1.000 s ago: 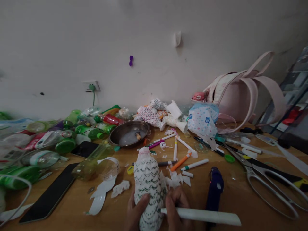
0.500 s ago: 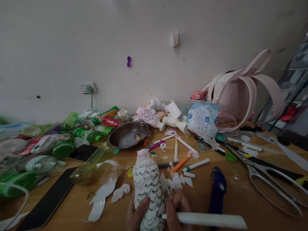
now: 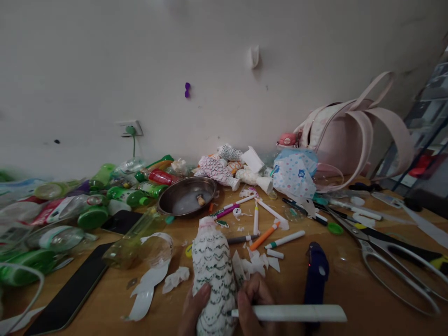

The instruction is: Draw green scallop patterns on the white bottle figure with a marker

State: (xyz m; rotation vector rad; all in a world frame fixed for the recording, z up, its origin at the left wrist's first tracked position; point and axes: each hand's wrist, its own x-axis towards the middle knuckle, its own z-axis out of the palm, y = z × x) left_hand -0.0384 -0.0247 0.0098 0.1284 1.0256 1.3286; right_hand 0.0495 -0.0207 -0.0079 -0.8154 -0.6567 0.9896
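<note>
A white paper-covered fish-like body (image 3: 214,261), with rows of dark green scale marks and a pinkish narrow end, is tilted over the table in front of me. My left hand (image 3: 195,308) grips its left side, thumb across the front. A white marker (image 3: 297,313) lies nearly level in my right hand (image 3: 255,298), fingers pinched near its dark tip. That tip meets the lower right of the scaled surface. Torn white paper scraps (image 3: 250,267) lie just beyond my right hand. The lower end of the body is cut off by the frame.
Plastic bottles (image 3: 129,196) crowd the left side. A metal pan (image 3: 187,196) sits mid-table, with scaled paper fish (image 3: 217,170) behind it. Markers (image 3: 285,239) lie scattered ahead. Large scissors (image 3: 381,252), a dark blue object (image 3: 317,280) and a pink backpack (image 3: 339,135) are at right.
The marker and my right hand have shifted slightly left, bringing the tip further onto the scaled surface. The body and my left hand have also moved a little left.
</note>
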